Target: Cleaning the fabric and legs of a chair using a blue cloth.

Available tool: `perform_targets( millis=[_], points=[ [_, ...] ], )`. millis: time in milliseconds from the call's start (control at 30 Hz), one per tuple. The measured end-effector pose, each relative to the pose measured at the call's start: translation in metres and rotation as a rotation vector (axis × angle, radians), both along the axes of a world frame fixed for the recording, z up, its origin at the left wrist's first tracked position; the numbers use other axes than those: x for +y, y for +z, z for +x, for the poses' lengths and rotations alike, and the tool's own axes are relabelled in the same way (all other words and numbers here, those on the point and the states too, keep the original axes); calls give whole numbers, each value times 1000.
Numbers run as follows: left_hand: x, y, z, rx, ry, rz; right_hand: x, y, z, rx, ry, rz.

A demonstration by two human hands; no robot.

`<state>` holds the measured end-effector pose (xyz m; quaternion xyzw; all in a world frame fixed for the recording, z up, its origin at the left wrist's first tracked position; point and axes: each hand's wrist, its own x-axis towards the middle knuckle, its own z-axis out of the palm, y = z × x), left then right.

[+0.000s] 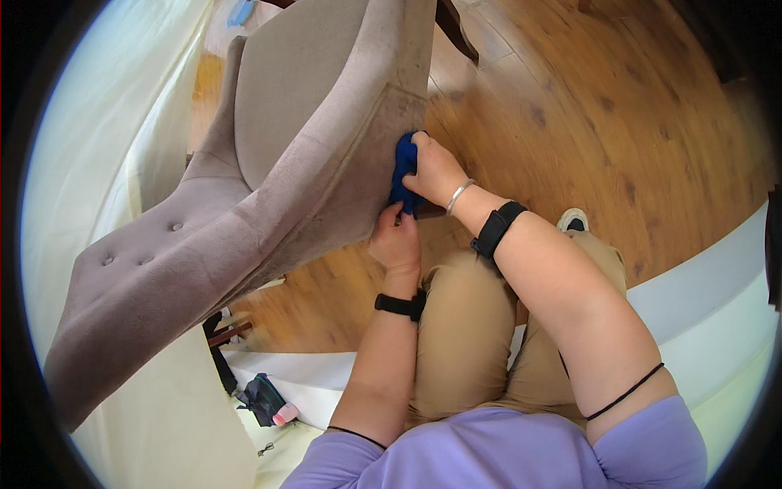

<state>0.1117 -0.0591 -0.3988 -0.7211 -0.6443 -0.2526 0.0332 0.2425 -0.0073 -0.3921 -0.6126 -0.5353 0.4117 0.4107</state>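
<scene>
A grey-brown upholstered armchair [287, 165] with a button-tufted back fills the left and upper middle of the view. My right hand [435, 168] grips a blue cloth [405, 165] and holds it against the chair's outer side panel, low down by a leg. Just below it, my left hand [397, 238] pinches the lower end of the same cloth between thumb and fingers, close to the panel's bottom edge. The part of the cloth under my right palm is hidden.
Wood-look flooring [568, 122] lies under the chair and to its right. Pale curtains [116, 122] hang at the left. A dark bag [263, 397] and a pink-and-white item [285, 414] lie at the lower left, near a white ledge [305, 379]. A dark chair leg [457, 30] stands at the top.
</scene>
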Motion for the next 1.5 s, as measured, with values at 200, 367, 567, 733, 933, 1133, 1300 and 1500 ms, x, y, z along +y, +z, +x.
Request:
perform_targets(
  millis=[200, 367, 567, 733, 933, 1133, 1300, 1500],
  points=[
    [0, -11, -2, 90, 149, -281, 4, -36, -9, -117, 24, -223],
    [1, -20, 7, -767, 337, -725, 8, -48, -5, 213, 11, -392],
    [26, -8, 6, -2133, 700, -895, -1, -22, 7, 38, 2, -236],
    [30, -13, -7, -2329, 734, -843, 0, -3, 7, 6, -53, -112],
    [30, 6, -15, -2482, 614, -870, 2, 23, 7, 34, -38, 113],
    [21, 57, -33, -2484, 249, -901, -9, 70, -9, 211, 116, 579],
    [9, 64, -25, -2286, 128, -1021, -11, 74, -13, 211, -99, 459],
    [12, 104, 51, -1009, -152, -994, 17, 18, 21, 232, -503, -250]
  ],
)
